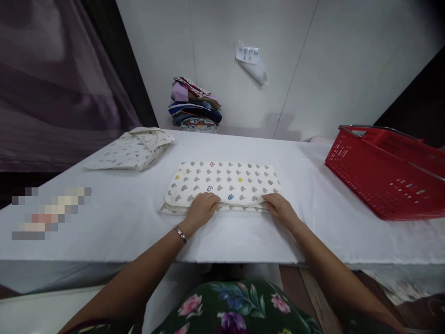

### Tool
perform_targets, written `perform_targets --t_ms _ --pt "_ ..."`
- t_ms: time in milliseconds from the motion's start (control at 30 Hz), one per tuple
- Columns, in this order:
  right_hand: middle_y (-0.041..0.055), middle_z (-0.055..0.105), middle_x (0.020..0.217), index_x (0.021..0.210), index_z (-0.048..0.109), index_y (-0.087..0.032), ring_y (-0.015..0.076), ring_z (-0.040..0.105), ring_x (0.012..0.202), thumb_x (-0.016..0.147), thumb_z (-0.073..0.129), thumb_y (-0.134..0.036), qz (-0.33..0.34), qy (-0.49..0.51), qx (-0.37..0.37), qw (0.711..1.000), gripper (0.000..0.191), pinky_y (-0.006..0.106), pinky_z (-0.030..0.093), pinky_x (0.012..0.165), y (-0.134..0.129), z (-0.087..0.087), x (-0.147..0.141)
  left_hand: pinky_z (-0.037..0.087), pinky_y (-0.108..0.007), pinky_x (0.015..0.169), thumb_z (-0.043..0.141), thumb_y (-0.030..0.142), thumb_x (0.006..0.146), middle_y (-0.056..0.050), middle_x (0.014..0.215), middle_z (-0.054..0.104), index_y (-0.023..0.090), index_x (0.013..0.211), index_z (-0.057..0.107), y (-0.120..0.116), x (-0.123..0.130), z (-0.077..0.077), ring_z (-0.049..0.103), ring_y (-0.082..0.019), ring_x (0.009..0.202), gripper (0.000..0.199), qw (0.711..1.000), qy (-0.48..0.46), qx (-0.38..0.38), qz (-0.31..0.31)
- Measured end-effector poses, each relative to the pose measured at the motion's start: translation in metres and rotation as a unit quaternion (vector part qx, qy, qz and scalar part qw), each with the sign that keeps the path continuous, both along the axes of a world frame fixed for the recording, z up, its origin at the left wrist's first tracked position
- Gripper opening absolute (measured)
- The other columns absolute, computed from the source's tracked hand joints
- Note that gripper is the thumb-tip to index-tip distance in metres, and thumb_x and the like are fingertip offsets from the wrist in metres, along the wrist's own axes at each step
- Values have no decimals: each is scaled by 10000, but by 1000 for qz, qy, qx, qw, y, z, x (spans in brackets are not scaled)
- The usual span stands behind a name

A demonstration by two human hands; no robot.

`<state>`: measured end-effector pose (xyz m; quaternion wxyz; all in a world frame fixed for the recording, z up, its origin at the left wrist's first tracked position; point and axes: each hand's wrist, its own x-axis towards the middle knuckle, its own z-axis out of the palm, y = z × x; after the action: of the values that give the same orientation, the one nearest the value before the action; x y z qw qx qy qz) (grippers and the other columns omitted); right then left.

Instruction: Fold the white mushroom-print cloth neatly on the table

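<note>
A folded white cloth [222, 178] printed with grey mushrooms and a few coloured ones lies in the middle of the table, its layers showing along the near edge. My left hand [203, 206] grips that near edge left of centre, fingers on top and thumb hidden. Toward the right end of the same edge, my right hand [280, 209] holds the upper layer in the same way. Between the two hands the top layer sits slightly back from the layer beneath it.
Another white printed cloth [128, 150] lies loosely folded at the back left of the white-covered table [114, 222]. A red plastic basket [375, 181] stands on the right. Behind the table's far edge rises a stack of folded fabrics [194, 109] against the wall.
</note>
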<state>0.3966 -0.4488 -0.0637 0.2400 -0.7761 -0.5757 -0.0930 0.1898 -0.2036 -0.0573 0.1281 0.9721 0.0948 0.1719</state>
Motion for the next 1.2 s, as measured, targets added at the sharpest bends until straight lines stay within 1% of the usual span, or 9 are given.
perform_targets --t_ms 200,300,467,533,633,733,900,1067,1200 --pt "79 641 985 904 611 -188 194 562 922 875 398 -117 40 -30 33 998 227 338 468 798 5 -1 -7 455 -340 787 418 194 881 -44 931 644 198 935 574 -1 -1 -6 574 -182 883 165 996 -86 -6 -14" --pt "76 635 985 853 634 -202 196 560 910 861 418 -111 36 -51 47 997 233 335 466 782 7 -1 -7 473 -309 792 380 150 879 -48 983 623 195 917 554 -2 -1 -7 572 -161 918 183 992 -118 -27 -19" --pt "96 623 1008 958 644 -186 211 548 938 856 436 -118 43 -58 38 997 242 361 446 813 7 -4 -9 488 -309 790 381 71 826 -54 1099 589 195 832 580 0 -3 -11 566 -162 968 235 993 -111 7 -35" --pt "104 615 1017 997 634 -179 219 541 957 861 464 -160 55 -60 27 996 219 375 436 826 6 -4 -9 483 -327 819 398 69 817 -65 1122 582 195 883 605 1 -3 -12 555 -176 1004 251 993 -101 32 -45" --pt "112 613 1011 1010 630 -177 228 538 958 874 493 -235 65 -70 7 995 202 392 431 830 3 -4 -10 472 -359 846 447 143 834 -83 1140 573 199 985 613 0 -4 -12 543 -198 1025 231 993 -80 56 -58" --pt "112 624 996 1003 636 -177 225 543 956 902 453 -219 57 -80 7 995 213 391 434 824 2 -5 -10 468 -375 834 468 222 855 -81 1130 579 203 950 628 -1 -4 -10 543 -208 1003 186 994 -58 72 -55" --pt "107 636 989 985 645 -190 219 557 940 919 421 -208 50 -76 32 995 234 386 452 807 4 -5 -11 462 -370 829 417 239 891 -75 1092 594 195 884 638 -2 -1 -6 531 -208 1008 226 994 -56 87 -45" --pt "102 632 1013 990 623 -192 215 563 952 922 410 -211 41 -52 52 996 224 387 462 822 5 -5 -11 455 -379 846 440 294 888 -80 1117 582 206 935 627 -3 0 -6 523 -213 1039 212 994 -45 83 -54" --pt "96 628 1027 990 608 -197 208 563 961 920 403 -204 21 -21 59 998 217 382 464 837 5 -7 -11 457 -377 843 431 282 893 -81 1116 584 201 909 625 -4 2 -8 525 -211 1039 211 994 -54 78 -48"
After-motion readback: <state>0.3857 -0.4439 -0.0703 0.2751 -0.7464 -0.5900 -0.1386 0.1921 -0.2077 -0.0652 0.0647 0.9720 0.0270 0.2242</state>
